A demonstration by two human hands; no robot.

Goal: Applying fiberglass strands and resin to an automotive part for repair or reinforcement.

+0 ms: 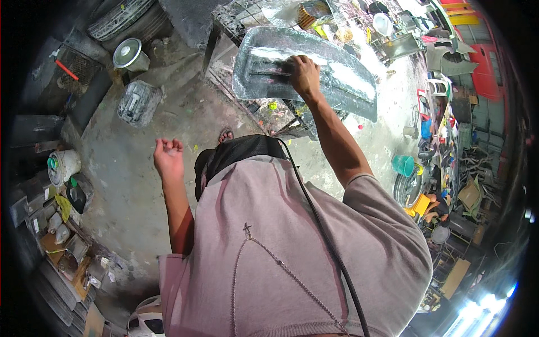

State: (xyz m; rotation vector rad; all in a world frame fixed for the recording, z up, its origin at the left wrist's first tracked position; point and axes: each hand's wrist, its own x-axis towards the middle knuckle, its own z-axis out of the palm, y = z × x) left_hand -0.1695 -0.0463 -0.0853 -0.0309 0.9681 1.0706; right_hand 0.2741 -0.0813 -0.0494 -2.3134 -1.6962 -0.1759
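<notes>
My right hand (305, 76) reaches onto a long, curved, mottled grey panel (342, 95) with pale streaks, lying across a cluttered metal-framed stand (209, 48). Its fingers are bent down against the panel's surface; whatever may be under them is hidden. Off to the lower left of the panel, my left hand (168, 154) hangs in the air over the floor, fingers loosely bent and a little apart, holding nothing visible. My sandalled feet (225, 135) show just past my dark waistband.
A lidded bucket (128, 55) and a wrapped bundle (137, 104) stand on the stained floor (118, 185) at left. Buckets and boxes (63, 167) line the left side. At right are a teal bucket (402, 165), crowded tools and parts, and red panels (484, 73).
</notes>
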